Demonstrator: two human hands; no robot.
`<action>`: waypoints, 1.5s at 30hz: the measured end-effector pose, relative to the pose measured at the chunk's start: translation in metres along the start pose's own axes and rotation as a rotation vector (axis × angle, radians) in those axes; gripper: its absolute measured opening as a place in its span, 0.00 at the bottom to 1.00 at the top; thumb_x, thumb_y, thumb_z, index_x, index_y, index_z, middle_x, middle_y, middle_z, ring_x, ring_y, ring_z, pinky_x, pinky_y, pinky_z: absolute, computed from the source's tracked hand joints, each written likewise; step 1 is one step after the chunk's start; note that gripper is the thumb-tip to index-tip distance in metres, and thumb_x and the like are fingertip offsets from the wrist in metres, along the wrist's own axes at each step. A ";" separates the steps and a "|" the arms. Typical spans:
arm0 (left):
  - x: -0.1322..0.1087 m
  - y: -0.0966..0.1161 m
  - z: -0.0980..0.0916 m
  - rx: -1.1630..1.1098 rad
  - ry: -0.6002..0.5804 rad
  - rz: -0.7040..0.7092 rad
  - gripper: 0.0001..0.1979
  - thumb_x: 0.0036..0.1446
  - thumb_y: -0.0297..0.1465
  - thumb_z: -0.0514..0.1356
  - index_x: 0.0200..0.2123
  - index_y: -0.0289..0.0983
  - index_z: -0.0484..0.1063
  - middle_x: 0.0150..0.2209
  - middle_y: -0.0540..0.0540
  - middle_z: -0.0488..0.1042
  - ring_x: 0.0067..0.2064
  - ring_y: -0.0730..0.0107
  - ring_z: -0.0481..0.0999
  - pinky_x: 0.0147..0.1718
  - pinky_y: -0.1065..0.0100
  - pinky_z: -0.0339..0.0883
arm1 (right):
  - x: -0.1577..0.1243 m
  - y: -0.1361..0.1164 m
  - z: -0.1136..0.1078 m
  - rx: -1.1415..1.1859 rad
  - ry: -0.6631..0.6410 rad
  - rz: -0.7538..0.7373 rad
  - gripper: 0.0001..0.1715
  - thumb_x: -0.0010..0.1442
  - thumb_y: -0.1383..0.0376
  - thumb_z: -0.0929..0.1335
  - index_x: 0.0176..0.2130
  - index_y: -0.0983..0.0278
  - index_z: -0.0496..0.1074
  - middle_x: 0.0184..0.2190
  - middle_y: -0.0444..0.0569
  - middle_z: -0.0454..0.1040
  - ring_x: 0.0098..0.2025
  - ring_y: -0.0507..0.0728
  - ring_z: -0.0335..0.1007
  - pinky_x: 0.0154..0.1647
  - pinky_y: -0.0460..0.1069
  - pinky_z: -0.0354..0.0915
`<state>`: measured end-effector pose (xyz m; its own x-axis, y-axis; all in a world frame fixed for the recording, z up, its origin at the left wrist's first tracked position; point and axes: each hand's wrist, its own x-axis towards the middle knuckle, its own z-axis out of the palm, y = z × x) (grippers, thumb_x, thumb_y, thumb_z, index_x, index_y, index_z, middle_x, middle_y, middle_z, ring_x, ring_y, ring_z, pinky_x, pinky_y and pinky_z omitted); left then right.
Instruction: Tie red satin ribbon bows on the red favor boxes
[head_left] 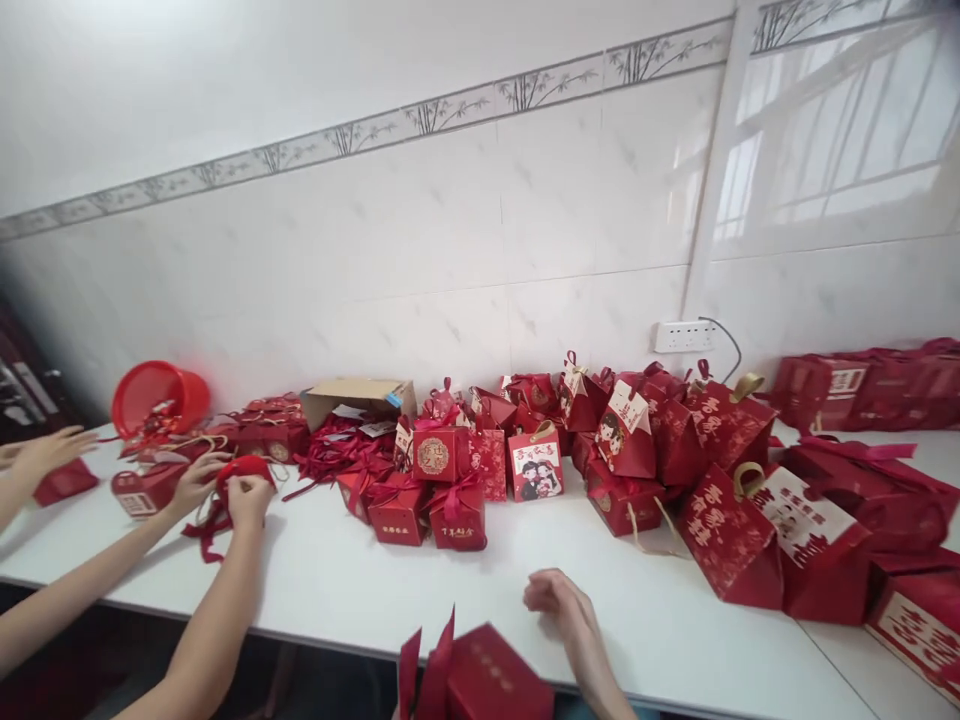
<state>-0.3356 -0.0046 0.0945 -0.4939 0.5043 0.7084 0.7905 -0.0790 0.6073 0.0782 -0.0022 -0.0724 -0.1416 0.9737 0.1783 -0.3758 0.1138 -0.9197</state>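
My right hand [556, 600] rests on the white table [337, 590] near its front edge. Its fingers are curled in, and I cannot make out whether anything is in them. Just left of it, at the bottom edge of the view, a red gift box [487, 685] with upright red ribbon ends [435, 660] sticks up. What holds the box is hidden, and my left hand is not in view. Two stacked pairs of small red ribbon-tied boxes [442, 490] stand further back on the table.
A co-worker's two hands [225, 490] at the left handle a round red item with ribbon. Another person's hand [45, 450] reaches in at the far left. Several red gift bags [757, 530], a red bucket [159, 395] and a cardboard box [360, 395] line the tiled wall.
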 end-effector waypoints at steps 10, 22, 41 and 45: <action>-0.246 0.165 0.130 -0.014 -0.665 0.249 0.35 0.43 0.34 0.64 0.57 0.50 0.63 0.58 0.42 0.63 0.56 0.40 0.65 0.48 0.44 0.67 | -0.033 -0.050 -0.128 -0.448 0.330 -0.073 0.25 0.54 0.45 0.64 0.25 0.64 0.70 0.20 0.46 0.69 0.25 0.55 0.68 0.27 0.46 0.65; -0.291 0.169 0.177 -0.525 -0.555 -0.279 0.36 0.54 0.46 0.54 0.61 0.37 0.47 0.59 0.35 0.57 0.59 0.54 0.62 0.54 0.55 0.61 | -0.039 -0.052 -0.122 -0.807 0.134 -0.149 0.18 0.61 0.55 0.59 0.29 0.63 0.69 0.27 0.50 0.74 0.31 0.57 0.71 0.34 0.49 0.66; -0.238 0.172 0.189 -0.661 -0.817 -0.615 0.21 0.48 0.49 0.57 0.29 0.36 0.69 0.20 0.53 0.66 0.25 0.71 0.66 0.27 0.69 0.62 | 0.112 -0.098 -0.046 -0.753 -0.310 0.062 0.08 0.43 0.60 0.74 0.22 0.62 0.75 0.24 0.45 0.76 0.29 0.57 0.71 0.36 0.51 0.64; -0.216 0.151 0.168 -0.692 -0.945 -0.578 0.16 0.44 0.42 0.62 0.20 0.35 0.67 0.19 0.52 0.67 0.24 0.72 0.66 0.26 0.70 0.60 | 0.109 -0.092 -0.049 -0.607 -0.099 -0.001 0.13 0.40 0.59 0.75 0.18 0.64 0.70 0.18 0.43 0.72 0.24 0.53 0.69 0.29 0.49 0.63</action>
<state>-0.0483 0.0187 -0.0270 -0.0302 0.9972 -0.0686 0.0621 0.0704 0.9956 0.1422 0.1027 0.0142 -0.2373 0.9539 0.1839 0.2088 0.2350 -0.9493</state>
